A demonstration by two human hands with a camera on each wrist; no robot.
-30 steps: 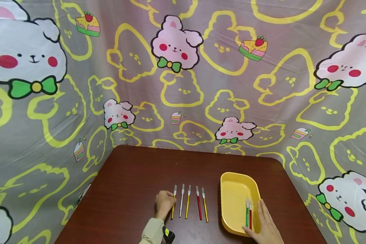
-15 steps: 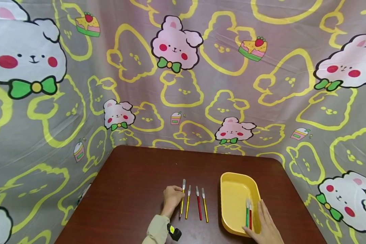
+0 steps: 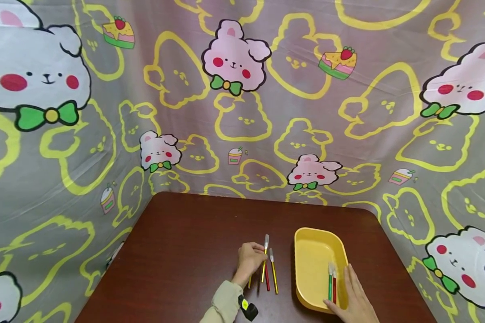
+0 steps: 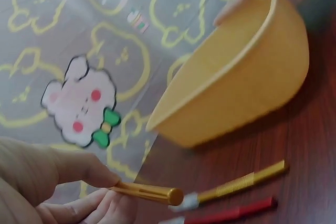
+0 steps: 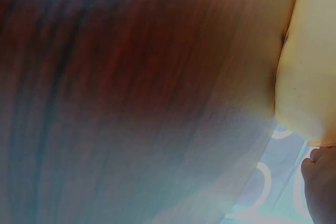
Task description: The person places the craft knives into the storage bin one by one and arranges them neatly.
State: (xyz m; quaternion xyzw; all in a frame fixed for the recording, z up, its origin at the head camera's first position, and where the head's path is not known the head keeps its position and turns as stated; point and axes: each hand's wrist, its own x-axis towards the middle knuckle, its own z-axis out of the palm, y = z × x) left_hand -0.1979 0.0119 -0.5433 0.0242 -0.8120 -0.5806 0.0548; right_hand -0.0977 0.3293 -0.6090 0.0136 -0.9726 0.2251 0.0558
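Observation:
My left hand [image 3: 250,259] pinches a gold craft knife [image 4: 147,191] with a clear cap, above the row of knives on the table. Just beneath it lie a red craft knife [image 3: 267,278] and another gold-handled knife [image 3: 274,273]. The end of one more gold handle [image 3: 249,283] shows beside my wrist; the hand covers the rest. A yellow plastic tray [image 3: 301,291] stands to the right, with a green craft knife [image 3: 330,287] and a dark red one [image 3: 334,289] inside. My right hand [image 3: 353,294] holds the tray's near right rim, thumb over the edge, fingers along the outer wall.
A dark brown wooden table [image 3: 186,233] carries everything. Grey fabric curtains [image 3: 194,112] with cartoon rabbits enclose its back and sides. A black device [image 3: 248,308] is strapped to my left wrist, beside a beige sleeve [image 3: 224,298].
My left hand has moved rightward along the row with the gold craft knife, now above the red one. A silver knife seen earlier no longer shows. My right hand stays at the tray.

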